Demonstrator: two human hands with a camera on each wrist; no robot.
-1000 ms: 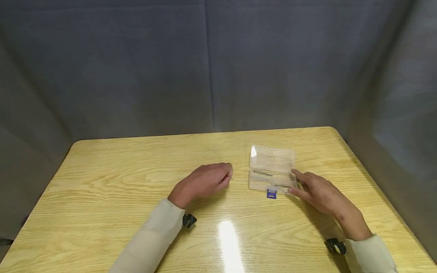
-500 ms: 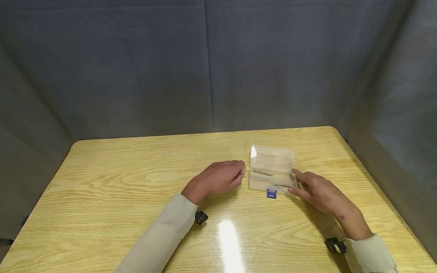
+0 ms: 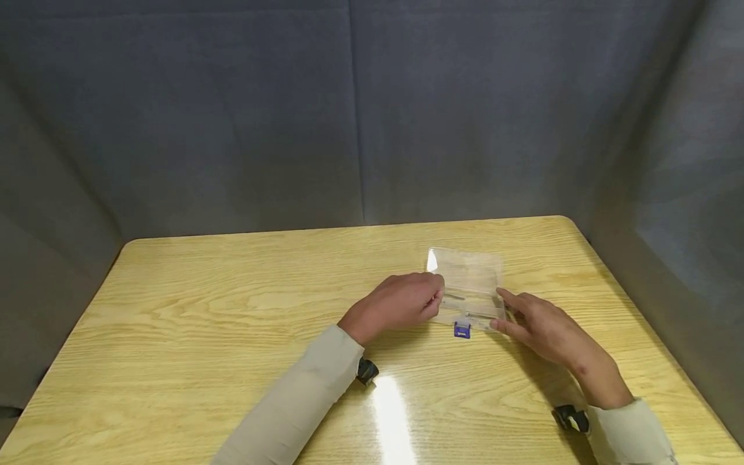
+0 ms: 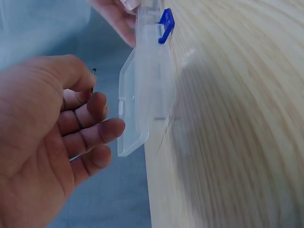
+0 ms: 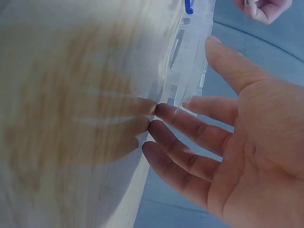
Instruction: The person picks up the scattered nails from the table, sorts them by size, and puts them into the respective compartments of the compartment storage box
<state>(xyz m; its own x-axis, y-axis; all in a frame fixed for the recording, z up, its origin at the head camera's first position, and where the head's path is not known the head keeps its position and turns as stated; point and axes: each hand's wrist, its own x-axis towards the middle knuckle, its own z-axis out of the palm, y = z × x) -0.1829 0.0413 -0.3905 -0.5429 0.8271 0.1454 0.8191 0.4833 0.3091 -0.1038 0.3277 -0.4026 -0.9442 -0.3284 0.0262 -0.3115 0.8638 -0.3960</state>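
Observation:
A clear plastic box (image 3: 481,307) with a blue latch (image 3: 462,330) lies with its lid (image 3: 465,269) raised back on the table. Inside are thin metal pieces (image 3: 478,316) that look like nails or screws. My left hand (image 3: 401,300) hovers over the box's left end. Its thumb and index finger pinch a small nail or screw (image 4: 94,72), whose dark head sticks out; the other fingers are loosely bent. My right hand (image 3: 543,329) rests at the box's right end, fingers extended, with thumb and index fingertip against the box's corners.
The box stands on a light wood table (image 3: 203,336), right of its middle. A dark grey cloth (image 3: 232,129) hangs behind the table and along both sides. Each wrist wears a small black camera (image 3: 367,372). Glare falls on the front of the tabletop.
My left hand has moved right, from the bare table to above the box's left end, still pinching the small nail or screw. The right hand and the box have stayed in place.

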